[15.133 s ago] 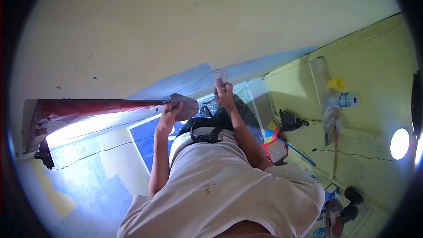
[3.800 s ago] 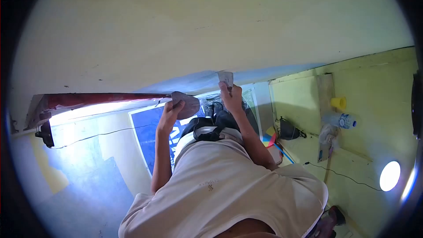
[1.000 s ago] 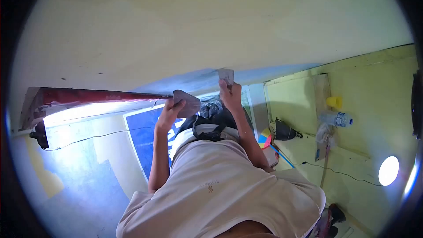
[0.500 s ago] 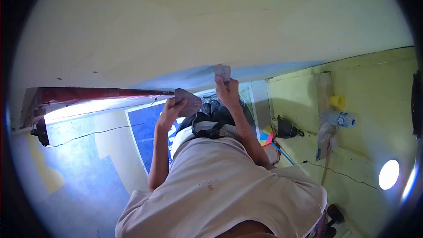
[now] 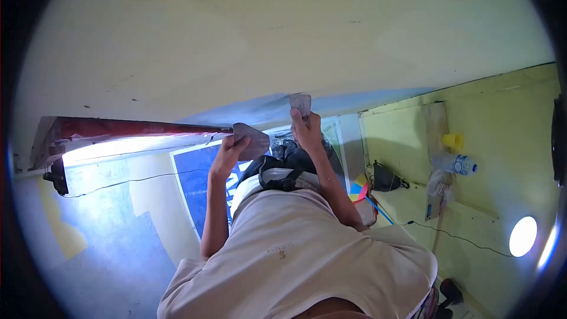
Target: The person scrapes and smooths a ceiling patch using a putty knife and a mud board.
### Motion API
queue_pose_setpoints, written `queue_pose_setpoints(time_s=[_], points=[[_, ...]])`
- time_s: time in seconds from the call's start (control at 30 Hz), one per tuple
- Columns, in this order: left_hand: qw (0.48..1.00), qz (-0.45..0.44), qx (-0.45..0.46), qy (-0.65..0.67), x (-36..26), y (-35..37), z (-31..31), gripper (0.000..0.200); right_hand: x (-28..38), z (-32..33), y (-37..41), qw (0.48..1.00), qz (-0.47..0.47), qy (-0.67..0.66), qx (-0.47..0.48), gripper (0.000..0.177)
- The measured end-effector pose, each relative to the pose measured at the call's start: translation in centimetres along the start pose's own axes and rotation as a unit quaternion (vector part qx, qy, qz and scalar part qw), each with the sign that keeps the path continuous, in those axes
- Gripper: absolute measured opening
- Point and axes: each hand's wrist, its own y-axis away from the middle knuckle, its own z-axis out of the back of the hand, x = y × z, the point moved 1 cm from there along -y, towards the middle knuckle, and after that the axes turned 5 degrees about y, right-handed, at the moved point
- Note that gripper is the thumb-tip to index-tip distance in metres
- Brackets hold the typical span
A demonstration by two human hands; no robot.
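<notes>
My left hand (image 5: 229, 155) is closed around a wide grey scraper plate (image 5: 254, 142), held flat in front of my waist, below the wall. Higher up and to the right, my right hand (image 5: 307, 131) grips a smaller putty knife (image 5: 300, 104) with a greyish, smeared blade. Its blade tip is right at the pale wall (image 5: 283, 35), along the edge of a bluish patch (image 5: 366, 100). The handles are mostly hidden by my fingers.
A dark red strip (image 5: 136, 129) with a bright glow beneath juts out at left. Below it hangs a blue poster (image 5: 204, 186). To the right are a plastic bottle (image 5: 458, 164), a yellow cup (image 5: 453, 140), a black bag (image 5: 385, 177) and a round lamp (image 5: 523, 236) with a cable.
My right hand and the putty knife have shifted slightly down and to the right in view. The left hand keeps its hold on the scraper plate, and the whole view has moved a little.
</notes>
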Motion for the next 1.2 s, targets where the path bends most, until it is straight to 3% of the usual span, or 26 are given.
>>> queue_pose_setpoints(time_s=[0.33,0.43,0.53,0.63,0.87,0.93,0.97,1.07,1.13,1.2], points=[[1.0,0.007,0.017,-0.019,-1.2,0.3,-0.4,0.026,-0.9,0.4,-0.6,0.994,0.067,0.08,-0.034,0.043],[0.999,-0.007,0.032,0.017,-1.2,0.6,-0.6,0.027,-0.2,-0.3,0.2,1.0,0.006,0.004,-0.029,0.042],[0.999,-0.031,-0.002,0.024,-1.3,1.2,-0.5,0.027,0.3,-0.3,0.0,0.999,0.03,0.029,-0.021,0.04],[0.999,-0.002,0.025,0.025,-0.5,1.2,0.3,0.027,1.3,-0.8,0.4,1.0,-0.007,-0.023,-0.018,0.04],[0.998,-0.03,0.033,0.034,-1.5,1.5,-0.1,0.026,1.2,-1.0,0.9,0.999,0.0,-0.018,-0.031,0.042],[1.0,-0.003,0.014,0.013,-1.5,1.6,0.0,0.025,0.5,-0.9,0.4,0.999,0.02,-0.016,-0.025,0.043],[1.0,-0.005,0.013,-0.001,-1.6,1.7,0.2,0.025,0.1,-0.5,0.8,0.999,-0.015,-0.035,-0.016,0.044],[1.0,-0.007,0.024,-0.017,-1.5,1.9,0.6,0.025,3.6,-1.7,0.5,0.999,0.033,-0.034,-0.022,0.045],[0.998,-0.013,0.058,0.006,-1.3,1.5,0.9,0.025,1.8,-1.5,0.8,0.999,0.022,-0.033,-0.027,0.045],[0.999,-0.021,0.034,0.008,-1.6,1.9,0.9,0.024,1.5,-1.6,0.0,0.999,0.023,-0.023,-0.024,0.046]])
